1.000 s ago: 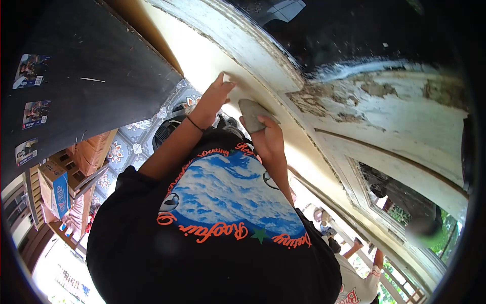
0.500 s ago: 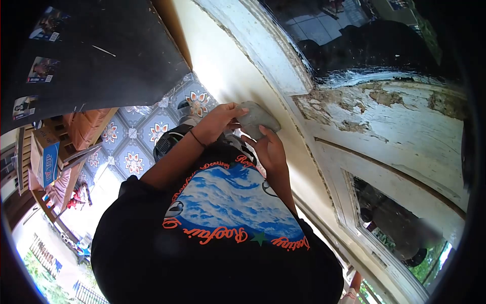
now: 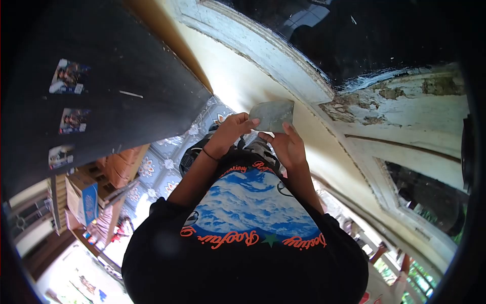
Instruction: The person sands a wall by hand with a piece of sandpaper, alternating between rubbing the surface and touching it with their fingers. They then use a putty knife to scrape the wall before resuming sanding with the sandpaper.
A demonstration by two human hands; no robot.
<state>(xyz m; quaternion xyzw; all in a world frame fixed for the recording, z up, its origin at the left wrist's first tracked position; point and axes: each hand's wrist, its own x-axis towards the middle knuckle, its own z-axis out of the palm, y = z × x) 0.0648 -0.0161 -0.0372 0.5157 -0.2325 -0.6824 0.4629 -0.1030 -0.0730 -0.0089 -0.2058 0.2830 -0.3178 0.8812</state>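
A grey, slightly bent sheet (image 3: 273, 115) that looks like sandpaper is held up between both hands, in front of the cream wall. My left hand (image 3: 234, 130), with a dark band at the wrist, is closed on the sheet's left edge, thumb on its near face. My right hand (image 3: 289, 147) grips the lower right edge with thumb and fingers. Some fingertips are hidden behind the sheet. Below the hands is the black shirt (image 3: 243, 263) with a blue cloud print.
A dark board (image 3: 116, 76) with several small pictures stands at the left. To the right is a window frame (image 3: 364, 109) with peeling white paint. Cardboard boxes (image 3: 83, 197) sit on a wooden rack at the lower left. Patterned tiles (image 3: 157, 152) cover the floor.
The view has shifted, so the hands and wall sit further right and lower. The grey sheet now shows flatter and squarer, where it looked curled and rounded. Both hands still hold it.
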